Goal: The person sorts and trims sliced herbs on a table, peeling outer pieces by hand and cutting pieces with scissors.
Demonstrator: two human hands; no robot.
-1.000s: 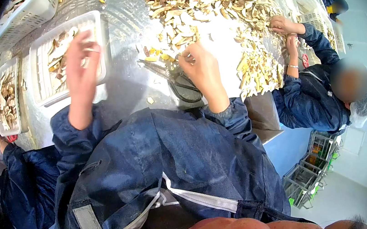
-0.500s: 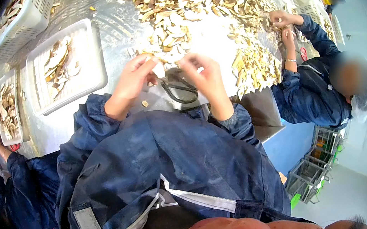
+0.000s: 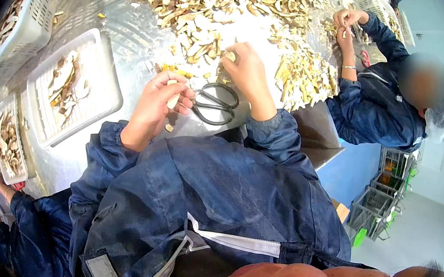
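Slice (image 3: 173, 94) of pale mushroom pinched between thumb and fingers of my left hand (image 3: 154, 105). My right hand (image 3: 248, 71) grips small piece (image 3: 230, 56) at fingertips, near pile (image 3: 239, 6) of slices. Black-handled scissors (image 3: 217, 107) lie on metal table (image 3: 127, 45) between my hands. White tray (image 3: 96, 101), holding slices, sits beyond left wrist.

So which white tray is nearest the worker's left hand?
The wide tray, its floor partly bare; the narrow tray, covered with slices, lies farther left beyond it.
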